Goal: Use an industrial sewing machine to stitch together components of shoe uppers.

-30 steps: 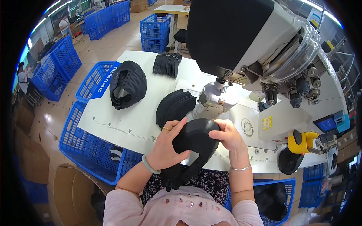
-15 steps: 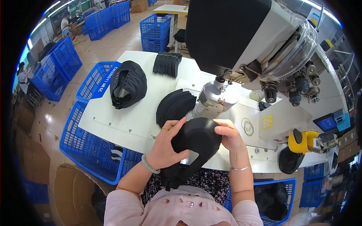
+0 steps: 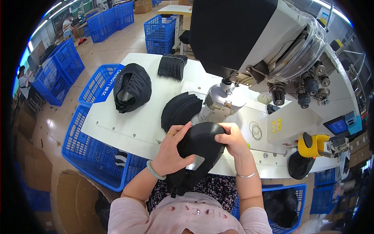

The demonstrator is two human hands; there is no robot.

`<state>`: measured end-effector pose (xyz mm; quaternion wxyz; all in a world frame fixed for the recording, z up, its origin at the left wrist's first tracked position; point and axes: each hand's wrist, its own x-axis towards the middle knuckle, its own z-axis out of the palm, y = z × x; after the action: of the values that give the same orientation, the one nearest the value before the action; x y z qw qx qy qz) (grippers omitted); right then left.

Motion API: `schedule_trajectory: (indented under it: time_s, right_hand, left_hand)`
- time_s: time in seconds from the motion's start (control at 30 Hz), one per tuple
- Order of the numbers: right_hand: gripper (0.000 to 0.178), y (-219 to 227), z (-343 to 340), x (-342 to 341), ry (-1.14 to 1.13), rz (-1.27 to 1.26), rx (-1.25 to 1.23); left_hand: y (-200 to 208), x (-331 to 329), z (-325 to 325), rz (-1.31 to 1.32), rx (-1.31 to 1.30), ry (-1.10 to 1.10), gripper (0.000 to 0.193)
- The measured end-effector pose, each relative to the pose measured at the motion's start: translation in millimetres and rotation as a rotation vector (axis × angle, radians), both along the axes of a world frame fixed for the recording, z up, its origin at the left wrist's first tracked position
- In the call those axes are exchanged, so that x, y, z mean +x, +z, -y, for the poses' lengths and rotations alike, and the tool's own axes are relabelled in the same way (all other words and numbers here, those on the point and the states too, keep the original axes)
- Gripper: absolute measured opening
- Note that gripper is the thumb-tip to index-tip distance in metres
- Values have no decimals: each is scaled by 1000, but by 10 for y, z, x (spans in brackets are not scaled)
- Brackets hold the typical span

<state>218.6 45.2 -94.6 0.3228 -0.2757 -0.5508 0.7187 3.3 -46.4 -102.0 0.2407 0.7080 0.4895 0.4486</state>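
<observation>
Both hands are gripping one black shoe upper (image 3: pixel 196 150) at the table's (image 3: pixel 128 124) near edge: left hand (image 3: pixel 171 150) clamping its left side, right hand (image 3: pixel 233 139) pinching the right rim, apparently steadying it before the sewing machine's post (image 3: pixel 218 102). Blue crates (image 3: pixel 91 156) are standing left, one seemingly holding dark pieces.

Single head view looks steeply down, close above the white worktable (image 3: pixel 128 128).

Matt black fabric shoe upper (image 3: pixel 198 150)
</observation>
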Motion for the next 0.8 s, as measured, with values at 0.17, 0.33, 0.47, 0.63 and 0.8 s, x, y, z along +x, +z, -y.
schedule_trajectory:
  time_s: [0.17,0.33,0.47,0.63,0.8]
  right_hand:
    - [35,62,-55,101,88,-107,-121]
    - [39,6,-22,83,-44,-91,-106]
    - [38,-61,-2,49,-59,-109,-116]
    - [32,-93,81,44,-109,-39,-62]
    - [25,-55,266,-119,-183,29,76]
  left_hand:
    - [37,-32,-4,63,-32,43,81]
    - [15,-105,-13,81,-43,41,81]
    - [-28,-184,-35,232,-108,18,78]
    - [-189,-360,-141,964,-594,-165,56]
    - [-280,-203,-87,1505,-980,-821,90]
